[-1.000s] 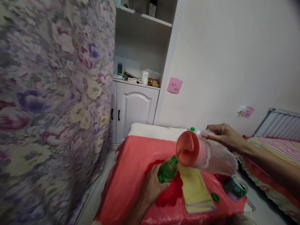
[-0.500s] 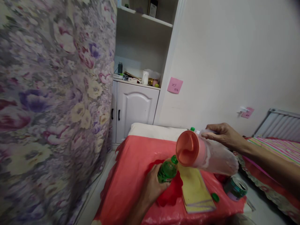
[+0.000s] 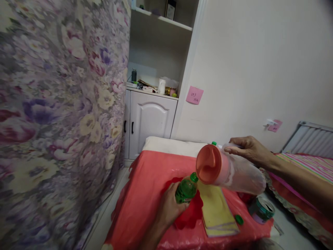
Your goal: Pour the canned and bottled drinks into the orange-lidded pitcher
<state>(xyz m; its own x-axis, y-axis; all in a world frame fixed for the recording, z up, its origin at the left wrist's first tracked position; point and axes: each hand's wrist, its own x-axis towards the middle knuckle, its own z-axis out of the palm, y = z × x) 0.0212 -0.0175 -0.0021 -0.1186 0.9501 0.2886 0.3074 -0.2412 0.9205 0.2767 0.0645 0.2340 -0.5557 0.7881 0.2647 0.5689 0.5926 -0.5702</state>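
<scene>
My left hand [image 3: 170, 205] is wrapped round a green plastic bottle [image 3: 186, 190], held upright with its mouth uncapped. Below the bottle lies a red scalloped dish [image 3: 186, 220] on the table. My right hand [image 3: 246, 149] grips the handle of a clear pitcher [image 3: 243, 175] with an orange lid [image 3: 208, 164]. The pitcher is tipped nearly on its side, its lid facing left and close to the bottle's mouth. Whether any liquid passes between them I cannot tell. A folded yellow cloth [image 3: 218, 211] lies beside the dish, and a green cap [image 3: 238, 219] rests to its right.
A red plastic sheet [image 3: 148, 187] covers the table. An opened drink can [image 3: 261, 209] stands at its right edge. A floral curtain [image 3: 65, 121] hangs at left, a white cabinet [image 3: 153, 119] stands behind, and a bed [image 3: 309, 166] is at right.
Both hands keep nearly the same pose, the pitcher still tilted at the bottle's mouth. The whole view has shifted very slightly.
</scene>
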